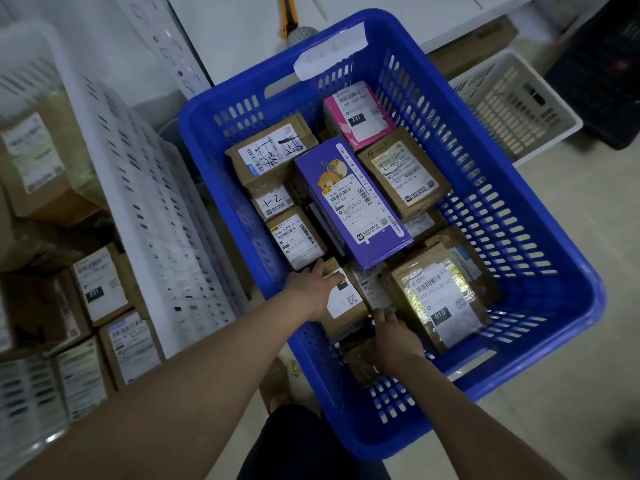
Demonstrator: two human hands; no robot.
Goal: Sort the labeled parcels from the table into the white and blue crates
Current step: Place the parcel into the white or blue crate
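The blue crate (194, 133) sits on the floor in front of the person, tilted toward 1 o'clock and packed with labelled boxes. Both bare arms reach down into its near end, at about 6 o'clock in the crate.

The left hand (311, 289) grasps a small brown parcel (346, 303) with a white label. Its thumb is hooked on the far edge and its fingers lie over the label's 10 o'clock corner. The parcel lies inside the blue crate, against the near-left wall.

The right hand (391, 337) is at the parcel's 5 o'clock corner with its fingers bent downward. Whether they grasp the parcel or only touch it, I cannot tell.

A foil parcel (440, 306) marked 010 lies at 3 o'clock from the hands. A purple box (353, 202) lies across the crate's middle, at 12 o'clock from them. Past it — toward the far wall — is a pink parcel (360, 116) marked 231.

At 9 o'clock from the blue crate stands the white crate (156, 202), holding more brown boxes. A second white crate (512, 105) stands at 2 o'clock. A yellow knife (289, 12) lies at 12 o'clock, on a white surface.
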